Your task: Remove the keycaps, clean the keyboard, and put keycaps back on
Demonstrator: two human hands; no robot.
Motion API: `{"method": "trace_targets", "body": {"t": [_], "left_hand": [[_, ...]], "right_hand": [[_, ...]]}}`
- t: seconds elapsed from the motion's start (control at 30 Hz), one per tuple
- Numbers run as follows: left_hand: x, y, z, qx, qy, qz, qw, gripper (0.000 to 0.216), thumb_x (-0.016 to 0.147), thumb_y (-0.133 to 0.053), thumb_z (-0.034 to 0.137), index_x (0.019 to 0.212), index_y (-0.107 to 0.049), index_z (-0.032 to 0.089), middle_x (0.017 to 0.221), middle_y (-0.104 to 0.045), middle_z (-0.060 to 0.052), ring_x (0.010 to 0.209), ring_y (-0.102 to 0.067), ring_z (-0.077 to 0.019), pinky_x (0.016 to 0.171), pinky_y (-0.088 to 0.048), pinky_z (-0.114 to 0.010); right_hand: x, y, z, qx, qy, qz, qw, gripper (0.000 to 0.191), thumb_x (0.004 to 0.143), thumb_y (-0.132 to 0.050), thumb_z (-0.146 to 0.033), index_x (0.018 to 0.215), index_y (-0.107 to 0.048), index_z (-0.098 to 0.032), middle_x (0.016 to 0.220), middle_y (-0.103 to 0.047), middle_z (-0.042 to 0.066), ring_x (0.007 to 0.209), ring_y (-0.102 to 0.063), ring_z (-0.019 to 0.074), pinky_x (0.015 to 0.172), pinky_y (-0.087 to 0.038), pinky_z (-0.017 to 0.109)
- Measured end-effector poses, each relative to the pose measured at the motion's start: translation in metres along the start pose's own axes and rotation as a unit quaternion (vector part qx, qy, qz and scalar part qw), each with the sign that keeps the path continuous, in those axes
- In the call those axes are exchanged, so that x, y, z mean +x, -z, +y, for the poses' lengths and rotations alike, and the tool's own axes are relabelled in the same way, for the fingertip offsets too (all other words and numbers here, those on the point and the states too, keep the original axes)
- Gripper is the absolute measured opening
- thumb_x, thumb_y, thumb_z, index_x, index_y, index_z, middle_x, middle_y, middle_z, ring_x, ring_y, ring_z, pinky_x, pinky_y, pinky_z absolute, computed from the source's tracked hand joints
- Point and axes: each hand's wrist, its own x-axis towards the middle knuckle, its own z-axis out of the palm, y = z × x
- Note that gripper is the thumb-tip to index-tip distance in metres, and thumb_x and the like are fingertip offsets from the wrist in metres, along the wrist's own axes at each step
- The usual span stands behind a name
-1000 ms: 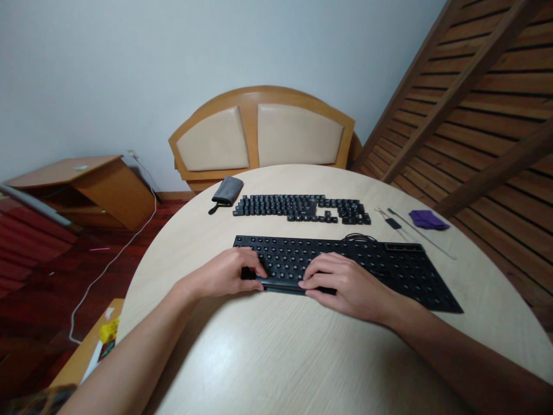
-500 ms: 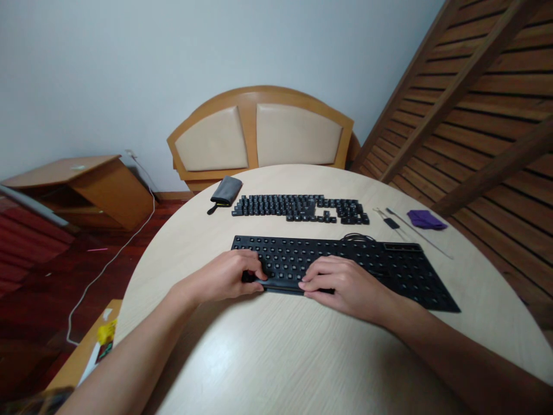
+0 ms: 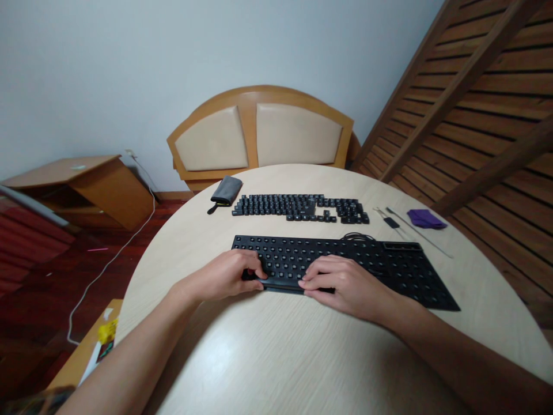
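A black keyboard (image 3: pixel 294 251) without its keycaps lies on the round pale table (image 3: pixel 242 357), rows of bare switches showing. My left hand (image 3: pixel 231 275) grips its front edge towards the left end, fingers on top and thumb at the rim. Around the middle of the same edge, my right hand (image 3: pixel 341 282) is closed in a like way, hiding some of the switches. Between the two hands a thin gap or lower layer shows along the front edge. Behind the keyboard, the loose black keycaps (image 3: pixel 276 205) are laid out in keyboard order.
A folded grey cloth (image 3: pixel 227 190) with a black loop lies at the back left. Towards the right are a keycap puller (image 3: pixel 391 222), a thin metal rod (image 3: pixel 421 235) and a folded purple cloth (image 3: pixel 426 219). The coiled cable (image 3: pixel 358 237) sits behind the keyboard.
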Motion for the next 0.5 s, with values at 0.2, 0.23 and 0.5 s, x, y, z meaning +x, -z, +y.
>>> {"method": "trace_targets", "body": {"t": [0.2,0.23,0.5], "left_hand": [[-0.0002,-0.0002,0.0020,0.012,0.002,0.000,1.000,0.008,0.091,-0.070,0.025,0.090,-0.073,0.018,0.087,-0.070,-0.004,0.079,-0.064,-0.0176,0.072,-0.049,-0.030],[-0.0004,-0.0004,0.0026,0.014,0.002,0.002,1.000,0.009,0.092,-0.068,0.025,0.090,-0.073,0.017,0.087,-0.070,-0.005,0.079,-0.064,-0.0176,0.071,-0.049,-0.030],[0.0003,-0.0039,-0.0006,0.066,0.023,-0.021,0.997,0.010,0.090,-0.068,0.028,0.093,-0.074,0.020,0.089,-0.070,-0.005,0.082,-0.065,-0.0199,0.073,-0.050,-0.032]], "right_hand": [[-0.0006,-0.0017,0.0011,0.001,-0.005,-0.001,1.000,0.012,0.093,-0.067,-0.019,0.094,-0.078,-0.022,0.093,-0.079,0.002,0.086,-0.072,0.0176,0.080,-0.055,0.032],[-0.0009,-0.0021,0.0016,0.002,-0.003,0.000,1.000,0.012,0.093,-0.067,-0.019,0.094,-0.078,-0.022,0.093,-0.079,0.002,0.086,-0.072,0.0175,0.080,-0.055,0.033],[-0.0003,-0.0041,0.0015,-0.003,0.005,0.013,1.000,0.010,0.092,-0.068,-0.016,0.092,-0.077,-0.020,0.092,-0.079,0.002,0.084,-0.072,0.0172,0.079,-0.054,0.032]]}}
